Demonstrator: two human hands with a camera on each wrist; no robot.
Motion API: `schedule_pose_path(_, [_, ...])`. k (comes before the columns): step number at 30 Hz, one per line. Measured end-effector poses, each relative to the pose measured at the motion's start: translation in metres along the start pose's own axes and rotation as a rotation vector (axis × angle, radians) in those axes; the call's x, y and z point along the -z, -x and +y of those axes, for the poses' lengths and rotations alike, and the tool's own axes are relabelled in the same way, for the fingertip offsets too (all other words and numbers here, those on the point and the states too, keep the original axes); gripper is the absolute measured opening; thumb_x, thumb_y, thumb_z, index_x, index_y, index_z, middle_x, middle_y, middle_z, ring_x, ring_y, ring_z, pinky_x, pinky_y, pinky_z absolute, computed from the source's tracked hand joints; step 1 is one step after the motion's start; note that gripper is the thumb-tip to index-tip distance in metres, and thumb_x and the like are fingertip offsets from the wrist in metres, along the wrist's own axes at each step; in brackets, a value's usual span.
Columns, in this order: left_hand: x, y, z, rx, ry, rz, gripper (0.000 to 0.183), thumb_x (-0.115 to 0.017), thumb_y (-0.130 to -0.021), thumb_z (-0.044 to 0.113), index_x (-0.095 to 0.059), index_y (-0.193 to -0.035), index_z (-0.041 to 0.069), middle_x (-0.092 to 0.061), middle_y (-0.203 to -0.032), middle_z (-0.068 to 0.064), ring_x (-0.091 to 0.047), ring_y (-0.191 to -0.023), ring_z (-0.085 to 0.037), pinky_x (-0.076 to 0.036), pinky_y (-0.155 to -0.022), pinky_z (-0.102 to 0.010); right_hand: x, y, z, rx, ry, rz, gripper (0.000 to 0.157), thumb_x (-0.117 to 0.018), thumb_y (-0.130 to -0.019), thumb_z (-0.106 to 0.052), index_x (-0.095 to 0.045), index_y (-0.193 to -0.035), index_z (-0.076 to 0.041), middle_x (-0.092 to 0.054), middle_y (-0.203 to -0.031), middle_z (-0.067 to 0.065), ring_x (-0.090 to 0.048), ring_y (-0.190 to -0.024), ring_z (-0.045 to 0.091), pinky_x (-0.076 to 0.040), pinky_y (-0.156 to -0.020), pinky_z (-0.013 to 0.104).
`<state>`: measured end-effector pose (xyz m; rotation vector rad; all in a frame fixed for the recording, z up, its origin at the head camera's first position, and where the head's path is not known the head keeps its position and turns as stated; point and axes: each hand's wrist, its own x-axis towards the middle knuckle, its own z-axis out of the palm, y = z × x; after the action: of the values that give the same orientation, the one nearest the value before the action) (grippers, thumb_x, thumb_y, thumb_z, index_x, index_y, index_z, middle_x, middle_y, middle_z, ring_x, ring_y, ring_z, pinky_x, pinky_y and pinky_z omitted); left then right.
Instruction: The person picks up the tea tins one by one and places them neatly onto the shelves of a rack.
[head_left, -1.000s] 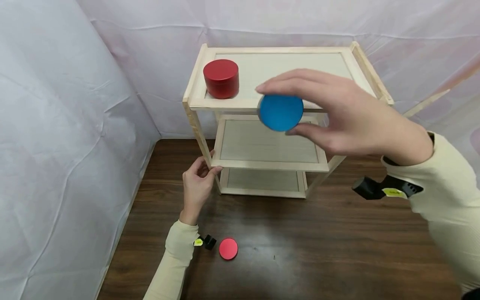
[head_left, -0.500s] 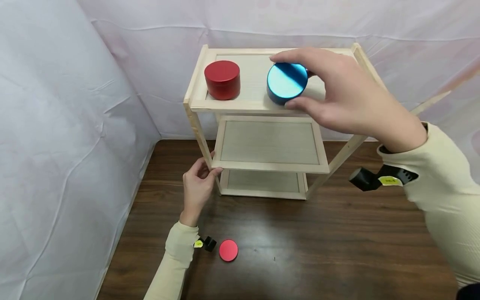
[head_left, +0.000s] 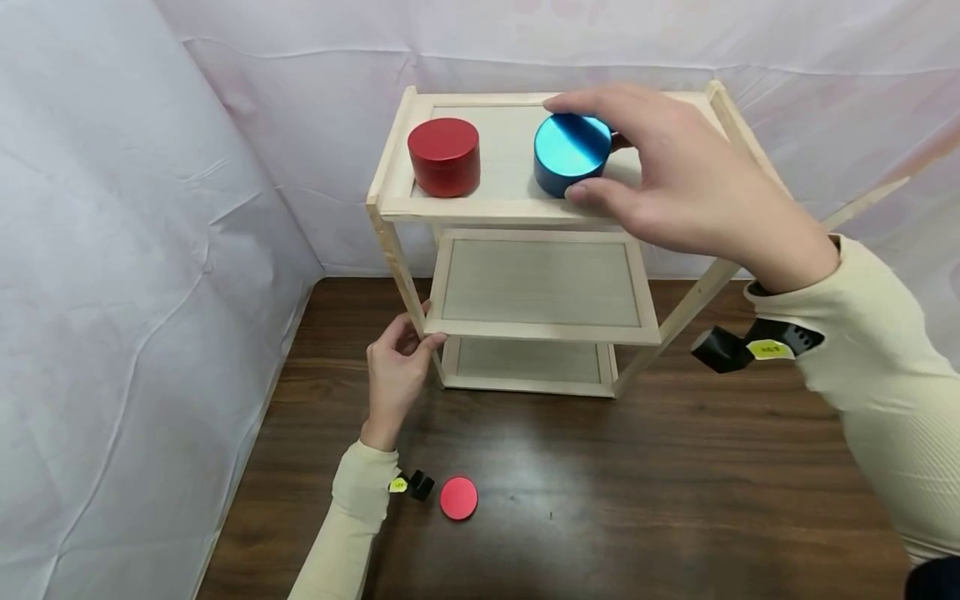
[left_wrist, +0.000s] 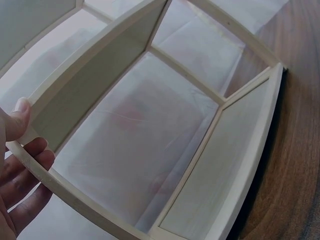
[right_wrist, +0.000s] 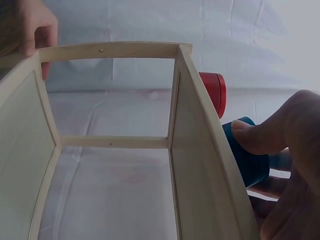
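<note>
A blue round tin (head_left: 572,150) stands upright on the top shelf of a pale wooden shelf unit (head_left: 517,212). My right hand (head_left: 675,171) grips it from the right, thumb at its near side and fingers at its far side. To its left, a red round tin (head_left: 444,158) stands apart on the same shelf. My left hand (head_left: 397,362) pinches the unit's front left post at the middle shelf; in the left wrist view the thumb (left_wrist: 17,120) lies on the shelf's corner and the fingers curl round the post.
A flat red disc (head_left: 458,498) lies on the dark wooden floor (head_left: 637,492) near the left sleeve. White cloth (head_left: 150,275) hangs at the left and behind the unit. The unit has a middle shelf (head_left: 540,283) and a bottom shelf (head_left: 528,360).
My right hand has carried the blue tin from in front of the top shelf up and back onto it, right of the red tin. The left hand stays on the post.
</note>
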<state>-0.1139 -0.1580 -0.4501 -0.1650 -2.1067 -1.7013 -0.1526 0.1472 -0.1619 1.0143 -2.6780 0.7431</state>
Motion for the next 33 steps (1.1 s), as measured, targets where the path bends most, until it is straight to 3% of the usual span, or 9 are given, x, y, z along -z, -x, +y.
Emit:
schedule_pose_path(7, [-0.0012, 0.0016, 0.0015, 0.013, 0.001, -0.002, 0.034, -0.086, -0.089, 0.012, -0.076, -0.121, 0.005, -0.075, -0.134, -0.008, -0.076, -0.102, -0.004, -0.061, -0.086, -0.018, -0.0058, -0.0012, 0.0015, -0.055, -0.035, -0.017, 0.071, -0.073, -0.101, -0.017, -0.04, -0.164, -0.017, -0.05, -0.16, 0.011, -0.058, -0.133, 0.037, -0.047, -0.117, 0.056])
schedule_pose_path(16, [-0.0005, 0.0021, 0.0013, -0.006, 0.01, 0.002, 0.035, -0.086, -0.089, 0.011, -0.076, -0.121, 0.005, -0.076, -0.132, -0.007, -0.076, -0.101, -0.004, -0.062, -0.086, -0.02, -0.0084, -0.0018, 0.0036, -0.042, -0.035, -0.022, 0.074, -0.073, -0.1, -0.017, -0.037, -0.165, -0.019, -0.054, -0.157, 0.011, -0.061, -0.123, 0.034, -0.048, -0.113, 0.054])
schedule_pose_path(25, [0.0029, 0.0038, 0.004, -0.003, 0.009, 0.009, 0.036, -0.086, -0.089, 0.01, -0.076, -0.123, 0.006, -0.075, -0.132, -0.01, -0.075, -0.102, -0.004, -0.062, -0.087, -0.02, -0.0092, -0.0001, 0.0022, -0.043, -0.025, -0.046, 0.073, -0.074, -0.1, -0.017, -0.038, -0.164, -0.015, -0.051, -0.159, 0.013, -0.06, -0.125, 0.038, -0.049, -0.112, 0.057])
schedule_pose_path(33, [0.0051, 0.005, 0.0061, 0.005, 0.016, 0.007, 0.034, -0.086, -0.087, 0.007, -0.076, -0.12, 0.003, -0.075, -0.133, -0.011, -0.076, -0.102, -0.005, -0.062, -0.087, -0.022, -0.0087, 0.0034, 0.0007, -0.02, -0.003, -0.021, 0.077, -0.074, -0.099, -0.015, -0.034, -0.166, -0.017, -0.043, -0.166, 0.01, -0.047, -0.146, 0.035, -0.041, -0.121, 0.06])
